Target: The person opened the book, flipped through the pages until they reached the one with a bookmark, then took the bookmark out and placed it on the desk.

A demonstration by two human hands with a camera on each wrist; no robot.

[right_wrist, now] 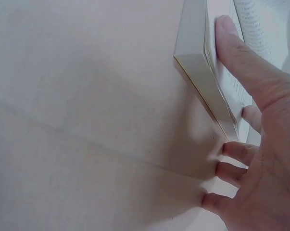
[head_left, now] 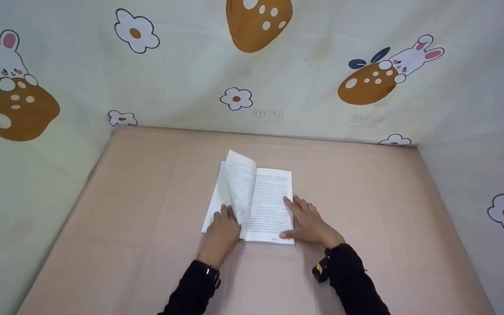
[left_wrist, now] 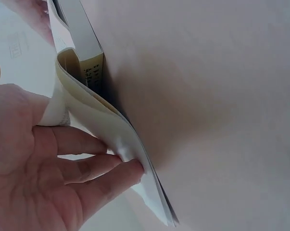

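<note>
An open book [head_left: 271, 205] with printed pages lies on the table, its thicker stack on the right. One leaf [head_left: 241, 181] stands partly raised and curved over the left side. My left hand [head_left: 223, 232] rests on the lower left pages, beside the raised leaf. In the left wrist view its fingertips [left_wrist: 135, 168] press on the bent pages [left_wrist: 99, 115]; its thumb is hidden. My right hand [head_left: 311, 223] lies at the book's right edge. In the right wrist view, its thumb [right_wrist: 241, 53] presses on the right page, while the lower fingers spread beside the book onto the table.
The pinkish-beige tabletop [head_left: 138, 197] extends around the book on all sides. A pale cloth wall [head_left: 182, 78] printed with rabbits and flowers borders the table at the back and both sides. A small black device [head_left: 320, 270] sits at the right wrist.
</note>
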